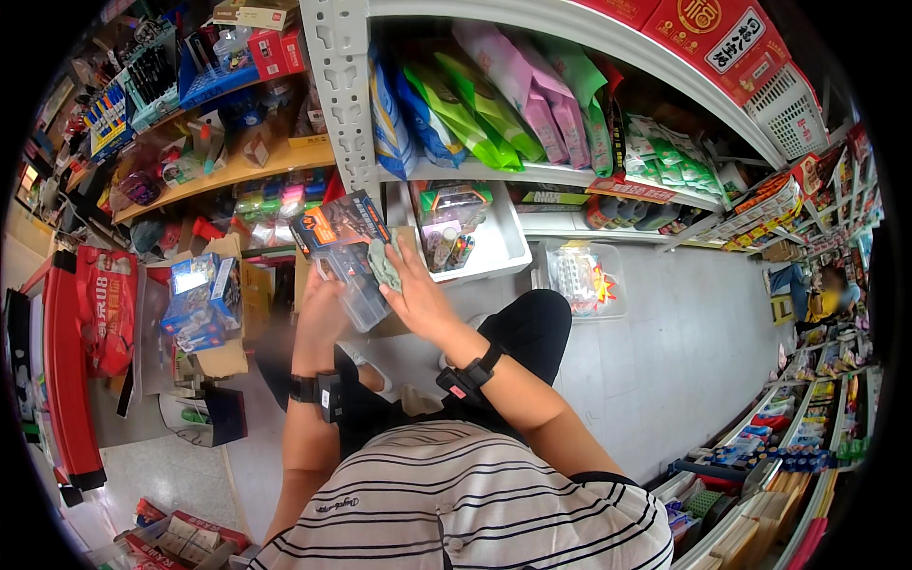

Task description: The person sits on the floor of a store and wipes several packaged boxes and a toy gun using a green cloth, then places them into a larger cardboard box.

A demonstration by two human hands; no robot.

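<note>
A black and orange package (340,225) with a clear plastic lower part (353,293) is tilted in front of me, above my knees. My left hand (321,309), slightly blurred, grips its left edge. My right hand (416,293) presses a grey-green cloth (384,265) against the package's right side, fingers stretched over the cloth. Just beyond my right hand, a white bin (503,249) holds a green-topped package (456,198) and several small items.
White shelves with colourful bags (484,109) rise ahead. A clear plastic box (608,285) stands on the floor to the right. Blue boxed goods (201,302) sit in a cardboard carton at left, beside a red rack (71,380). Another person (826,294) is far right.
</note>
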